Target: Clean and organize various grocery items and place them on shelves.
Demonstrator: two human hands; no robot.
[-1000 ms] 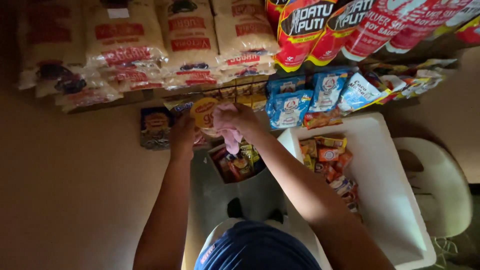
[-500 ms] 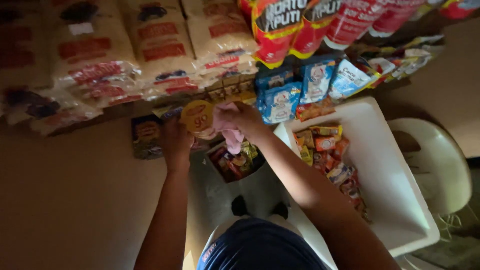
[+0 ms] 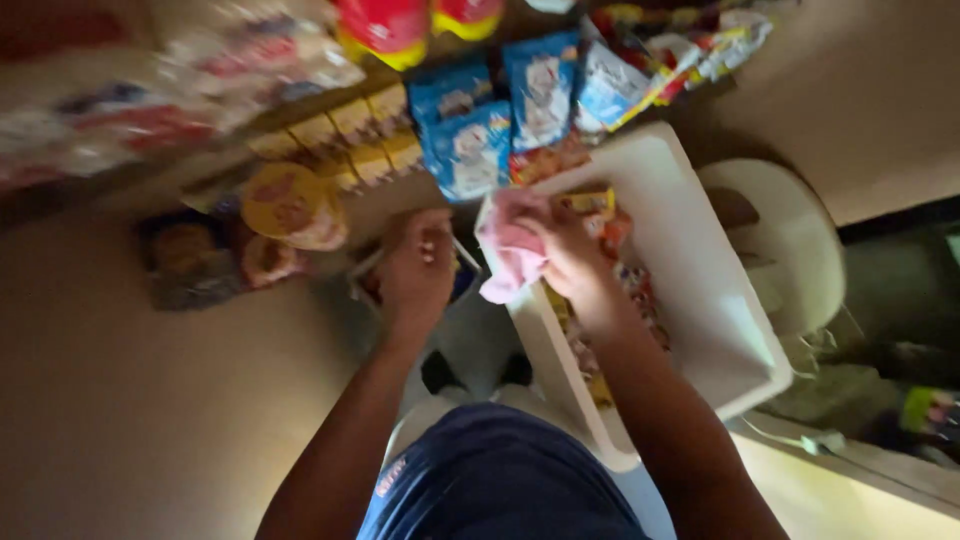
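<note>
A crumpled pink cloth [image 3: 508,252] sits just right of the frame's centre, bunched into soft folds and hanging slightly below the right hand [image 3: 567,250], whose fingers are closed around its upper part. The cloth is held over the near left corner of a white rectangular plastic tub [image 3: 700,300], which runs diagonally from centre to lower right; inside it lies a row of small colourful snack packets [image 3: 615,262], orange, red and yellow, along its left wall, while the rest of its floor shows bare white. To the left of the cloth, the left hand [image 3: 418,270] is curled shut over the rim of a smaller container whose contents are too blurred and dark to tell. Further left sits a round yellow lid-like pack [image 3: 290,205]. Above the hands, blue-and-white pouches [image 3: 470,140] lean in a row with small yellow boxes [image 3: 350,130] beside them. A white plastic chair [image 3: 790,240] stands right of the tub.
</note>
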